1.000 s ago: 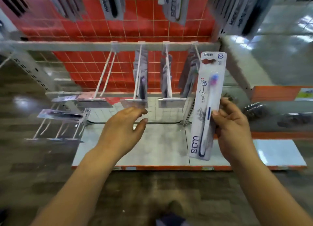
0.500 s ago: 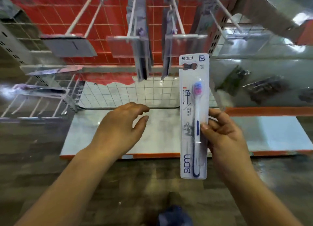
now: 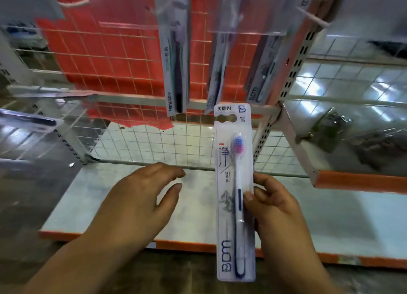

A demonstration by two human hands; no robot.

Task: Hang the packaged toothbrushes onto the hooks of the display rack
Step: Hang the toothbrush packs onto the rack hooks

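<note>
Your right hand (image 3: 278,207) gripped the packaged toothbrush (image 3: 235,192) about halfway down its right edge, thumb pressed across the front of the clear blister and the other fingers curled behind the card. You held the pack upright, bristles up, in front of the bottom shelf (image 3: 114,196), over the shelf's front orange edge right of its middle. The card's punched hanging slot sat at the top, below the row of hung packs (image 3: 176,58) and touching none of them, as far as the blur allowed me to judge.

Your left hand (image 3: 141,203) held nothing. It hovered palm down above the shelf's front-left part, fingers loosely bent and spread, thumb apart from the forefinger, well apart from the pack.

Above, three or so packs hung on the hooks (image 3: 313,18) of the wire grid panel (image 3: 105,58), against a red backing sheet. The hook ends themselves were smeared, so you could not tell from this view which one was free. To the right, a neighbouring shelf (image 3: 352,181) with an orange front edge carried dark packets (image 3: 374,152).
</note>
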